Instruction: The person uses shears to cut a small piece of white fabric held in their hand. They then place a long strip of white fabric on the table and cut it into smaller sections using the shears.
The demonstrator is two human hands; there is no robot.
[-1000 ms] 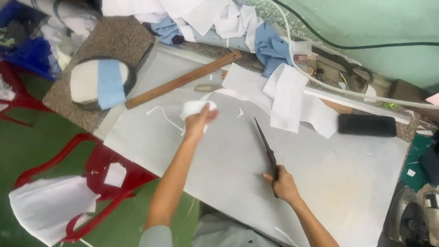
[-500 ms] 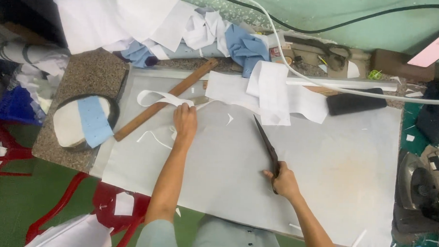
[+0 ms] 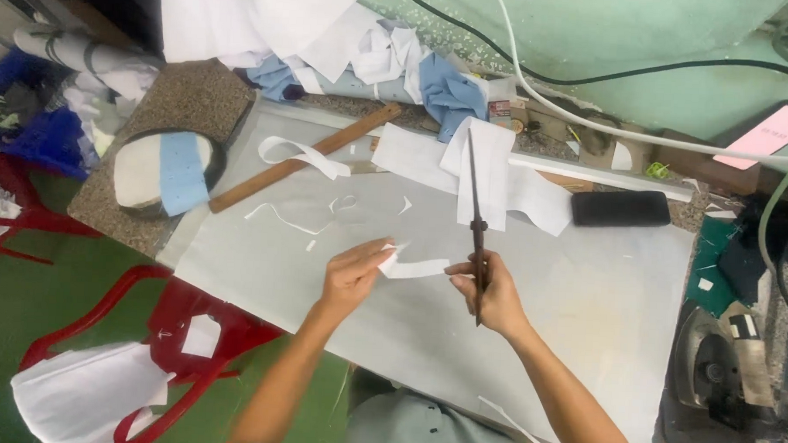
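A small white fabric strip (image 3: pixel 412 268), flat and slightly curled at one end, is held just above the grey bench (image 3: pixel 584 289). The left hand (image 3: pixel 354 277) pinches its left end, while the right hand (image 3: pixel 488 290) touches its other end and grips long dark scissors (image 3: pixel 475 211), blades pointing away. A wooden ruler (image 3: pixel 304 157) lies beyond.

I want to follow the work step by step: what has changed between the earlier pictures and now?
The left hand came back from the wooden ruler and now pinches a white strip. The right hand lifted the scissors upright beside it. The ruler and black case stayed.
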